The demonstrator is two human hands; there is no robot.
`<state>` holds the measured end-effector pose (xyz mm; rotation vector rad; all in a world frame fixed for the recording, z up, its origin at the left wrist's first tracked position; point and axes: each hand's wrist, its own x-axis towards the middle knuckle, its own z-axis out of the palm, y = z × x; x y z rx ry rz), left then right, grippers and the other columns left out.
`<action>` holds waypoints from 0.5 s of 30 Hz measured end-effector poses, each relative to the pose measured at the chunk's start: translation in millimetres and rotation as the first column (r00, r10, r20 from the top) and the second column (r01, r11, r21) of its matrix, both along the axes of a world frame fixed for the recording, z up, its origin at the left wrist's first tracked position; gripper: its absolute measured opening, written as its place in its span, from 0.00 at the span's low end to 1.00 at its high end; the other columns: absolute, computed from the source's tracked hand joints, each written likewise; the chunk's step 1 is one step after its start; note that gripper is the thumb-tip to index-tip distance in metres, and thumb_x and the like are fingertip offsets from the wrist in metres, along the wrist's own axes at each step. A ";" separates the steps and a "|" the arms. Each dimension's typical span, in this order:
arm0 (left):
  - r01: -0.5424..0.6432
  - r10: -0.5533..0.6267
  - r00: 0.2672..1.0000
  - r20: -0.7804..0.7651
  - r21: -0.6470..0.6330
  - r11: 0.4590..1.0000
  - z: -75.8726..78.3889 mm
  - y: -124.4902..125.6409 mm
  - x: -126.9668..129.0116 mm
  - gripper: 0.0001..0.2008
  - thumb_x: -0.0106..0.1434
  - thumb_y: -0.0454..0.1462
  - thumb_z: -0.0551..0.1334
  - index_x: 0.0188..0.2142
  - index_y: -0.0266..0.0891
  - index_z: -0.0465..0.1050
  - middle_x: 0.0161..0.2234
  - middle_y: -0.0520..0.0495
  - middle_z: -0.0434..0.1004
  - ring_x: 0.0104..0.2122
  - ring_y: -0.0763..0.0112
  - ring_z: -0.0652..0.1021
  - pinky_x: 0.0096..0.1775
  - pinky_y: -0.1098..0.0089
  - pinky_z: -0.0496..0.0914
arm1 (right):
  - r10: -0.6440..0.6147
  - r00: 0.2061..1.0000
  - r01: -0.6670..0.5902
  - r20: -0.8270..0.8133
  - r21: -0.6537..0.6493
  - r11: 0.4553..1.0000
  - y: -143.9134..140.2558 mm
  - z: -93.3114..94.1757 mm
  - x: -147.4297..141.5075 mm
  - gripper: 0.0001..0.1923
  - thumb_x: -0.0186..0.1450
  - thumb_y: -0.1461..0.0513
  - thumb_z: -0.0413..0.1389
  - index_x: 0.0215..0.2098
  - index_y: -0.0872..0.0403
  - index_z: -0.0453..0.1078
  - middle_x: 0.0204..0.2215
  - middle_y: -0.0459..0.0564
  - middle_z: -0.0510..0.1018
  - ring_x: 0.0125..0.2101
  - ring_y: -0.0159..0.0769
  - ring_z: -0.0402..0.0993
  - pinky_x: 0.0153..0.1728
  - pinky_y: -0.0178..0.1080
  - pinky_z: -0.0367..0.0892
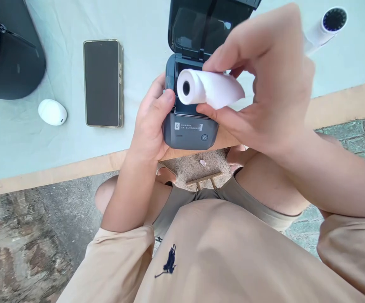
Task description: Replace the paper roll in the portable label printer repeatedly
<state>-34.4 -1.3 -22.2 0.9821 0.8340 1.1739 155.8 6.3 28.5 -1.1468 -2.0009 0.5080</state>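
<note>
The right hand [264, 84] pinches a white paper roll [201, 88] between thumb and fingertips, its loose end trailing under the fingers, right above the open bay of the small dark printer [190, 126]. The left hand [152, 122] clasps the printer's side, thumb pressed by the roll's hollow end (lid [207, 25] tipped back beyond the fingers). Risk, as I judge it: a slack pinch could let the roll unwind or seat crooked.

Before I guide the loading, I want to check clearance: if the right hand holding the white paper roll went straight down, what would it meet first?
Probably the open bay of the dark grey mini printer under the white paper roll held by the right hand; depth is unclear.
</note>
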 end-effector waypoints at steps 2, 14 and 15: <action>-0.015 0.015 1.000 0.012 0.016 1.000 -3.5 0.3 1.0 0.20 0.64 0.52 0.66 0.50 0.45 0.76 0.46 0.44 0.78 0.54 0.51 0.79 0.58 0.53 0.73 | -0.072 0.993 0.061 0.092 0.123 0.991 -2.2 2.6 -6.8 0.12 0.72 0.57 0.48 0.37 0.54 0.68 0.40 0.50 0.78 0.43 0.31 0.75 0.45 0.38 0.71; 0.018 -0.023 0.999 0.048 0.098 0.995 -12.8 0.5 0.3 0.20 0.64 0.52 0.64 0.51 0.49 0.76 0.48 0.46 0.78 0.51 0.55 0.79 0.56 0.55 0.75 | -0.155 0.947 0.073 0.280 0.282 0.957 6.7 -7.4 -10.6 0.21 0.73 0.49 0.46 0.37 0.54 0.72 0.45 0.48 0.81 0.46 0.39 0.80 0.44 0.42 0.70; 0.018 -0.022 0.999 0.043 0.105 0.994 -14.2 1.7 -0.3 0.20 0.64 0.53 0.64 0.52 0.49 0.77 0.47 0.46 0.78 0.50 0.55 0.79 0.55 0.55 0.75 | -0.182 0.950 0.088 0.253 0.343 0.935 6.5 -9.8 -10.0 0.20 0.73 0.49 0.47 0.36 0.53 0.72 0.42 0.47 0.81 0.44 0.38 0.79 0.44 0.42 0.69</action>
